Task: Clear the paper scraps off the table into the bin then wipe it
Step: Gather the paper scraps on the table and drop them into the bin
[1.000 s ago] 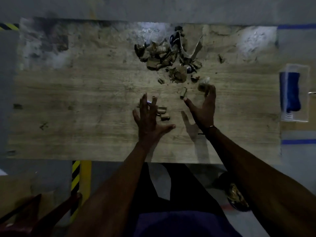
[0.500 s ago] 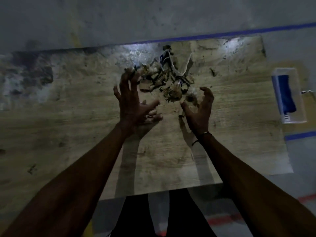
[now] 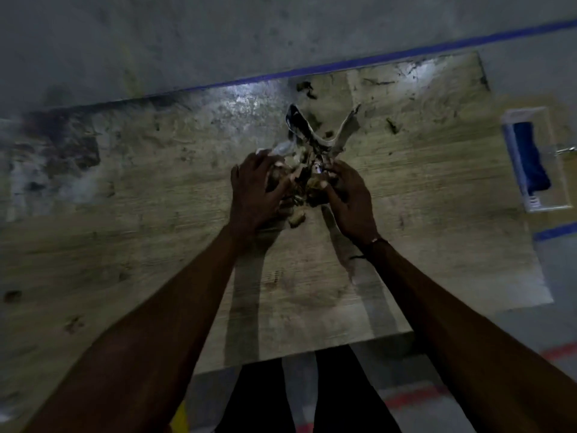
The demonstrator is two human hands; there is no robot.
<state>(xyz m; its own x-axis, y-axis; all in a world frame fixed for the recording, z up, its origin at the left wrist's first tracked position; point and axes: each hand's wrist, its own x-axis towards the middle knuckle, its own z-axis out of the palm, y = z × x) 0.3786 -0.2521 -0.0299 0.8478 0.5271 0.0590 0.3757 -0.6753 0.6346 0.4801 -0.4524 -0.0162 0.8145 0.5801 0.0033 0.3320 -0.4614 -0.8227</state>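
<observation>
A heap of paper scraps (image 3: 307, 173) lies near the middle of the worn wooden table (image 3: 131, 245). My left hand (image 3: 254, 190) presses against the heap's left side and my right hand (image 3: 349, 198) against its right side, fingers curled round the scraps. Long curled strips (image 3: 324, 132) stick up beyond my fingers. One small scrap (image 3: 296, 219) lies loose just below my hands. A few tiny bits (image 3: 307, 89) remain farther back on the table. No bin is in view.
A clear box holding a blue cloth (image 3: 530, 157) sits off the table's right end. Blue tape lines (image 3: 359, 62) mark the grey floor beyond the table. My legs show below the near table edge.
Both hands moved forward from open, apart positions and closed in on the heap from either side, bunching the scraps together. The view shifted closer and tilted.
</observation>
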